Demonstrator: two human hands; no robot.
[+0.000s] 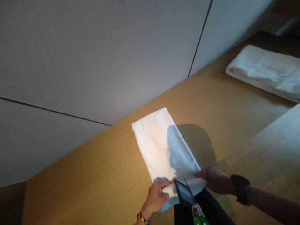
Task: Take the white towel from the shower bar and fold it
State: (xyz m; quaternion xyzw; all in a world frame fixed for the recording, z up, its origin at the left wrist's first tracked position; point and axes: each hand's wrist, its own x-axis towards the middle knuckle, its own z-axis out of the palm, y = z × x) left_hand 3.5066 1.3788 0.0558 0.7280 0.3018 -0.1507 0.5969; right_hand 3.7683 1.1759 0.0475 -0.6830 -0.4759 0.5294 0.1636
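A white cloth (161, 143), folded into a long narrow strip, lies on the wooden table (98, 175) and runs from the wall side down toward me. My left hand (156, 197), with a gold bracelet at the wrist, pinches the near left corner of the cloth. My right hand (214, 179), with a dark band at the wrist, holds the near right corner. Both hands grip the cloth's near end at the table edge. A badge (185, 193) on a green lanyard hangs from my chest between the hands and covers part of that end.
A grey panelled wall (98, 56) runs along the table's far side. A stack of folded white cloths (264, 70) lies at the far right. A paler sheet or cloth (278, 140) covers the right part of the table.
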